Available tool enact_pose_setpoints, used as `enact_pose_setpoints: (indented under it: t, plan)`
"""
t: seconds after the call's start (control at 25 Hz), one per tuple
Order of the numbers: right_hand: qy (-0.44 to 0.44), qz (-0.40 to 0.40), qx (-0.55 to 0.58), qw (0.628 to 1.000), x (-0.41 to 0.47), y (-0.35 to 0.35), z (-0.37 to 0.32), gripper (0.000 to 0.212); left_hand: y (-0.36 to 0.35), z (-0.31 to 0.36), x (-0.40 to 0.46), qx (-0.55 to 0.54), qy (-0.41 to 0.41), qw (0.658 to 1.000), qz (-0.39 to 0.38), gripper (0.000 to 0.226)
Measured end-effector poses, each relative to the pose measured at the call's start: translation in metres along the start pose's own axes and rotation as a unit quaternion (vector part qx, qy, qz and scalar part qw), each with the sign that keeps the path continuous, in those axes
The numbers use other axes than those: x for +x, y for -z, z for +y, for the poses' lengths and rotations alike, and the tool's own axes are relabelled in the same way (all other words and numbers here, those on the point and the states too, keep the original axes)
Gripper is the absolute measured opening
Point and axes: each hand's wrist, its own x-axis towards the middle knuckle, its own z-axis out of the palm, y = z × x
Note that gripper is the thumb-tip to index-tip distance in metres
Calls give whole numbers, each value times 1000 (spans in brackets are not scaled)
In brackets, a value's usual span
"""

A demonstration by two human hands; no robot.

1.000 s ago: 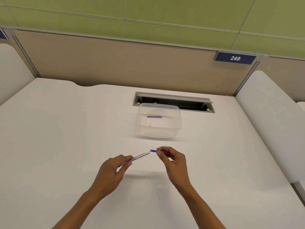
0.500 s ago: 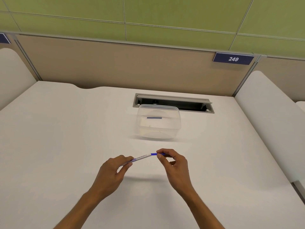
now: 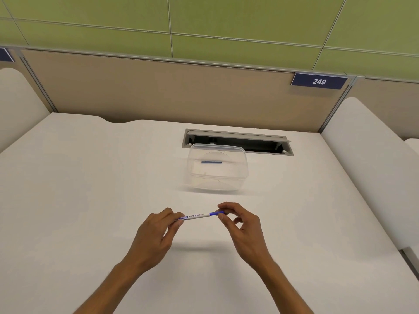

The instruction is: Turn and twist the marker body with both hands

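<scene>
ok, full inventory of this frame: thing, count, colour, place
whiteboard marker: 1, white barrel, blue cap, held over the near desk between both hands
plastic container: 1, clear, lidded, mid desk in front of the cable slot
blue strip: 1, on or in the container, cannot tell which
cable slot: 1, grey, open, back of desk
desk: 1, white
number plate 249: 1, dark blue, on the partition, right
left hand: pinches the barrel end
right hand: pinches the blue cap
</scene>
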Motion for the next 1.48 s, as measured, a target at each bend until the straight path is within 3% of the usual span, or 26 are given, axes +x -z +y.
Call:
enact_pose_setpoints:
  t: [0.28,0.48,0.68,1.0,1.48]
  plan:
    - [-20,-6,1,1000,-1,1,-1,14,4,6,2,-5,-12,1000,1,16]
    - [-39,-10,-27,999,-1,-2,-4,26,6,11,3,-8,-31,999,-1,20]
    - [-60,-22,-51,997,-1,-4,2,53,7,14,4,-1,-38,999,-4,26]
    - [12,-45,-61,997,-4,2,-3,7,10,13,7,11,-33,999,-14,31]
    - [28,-38,-114,992,-3,0,4,19,14,19,8,26,-55,998,-12,30]
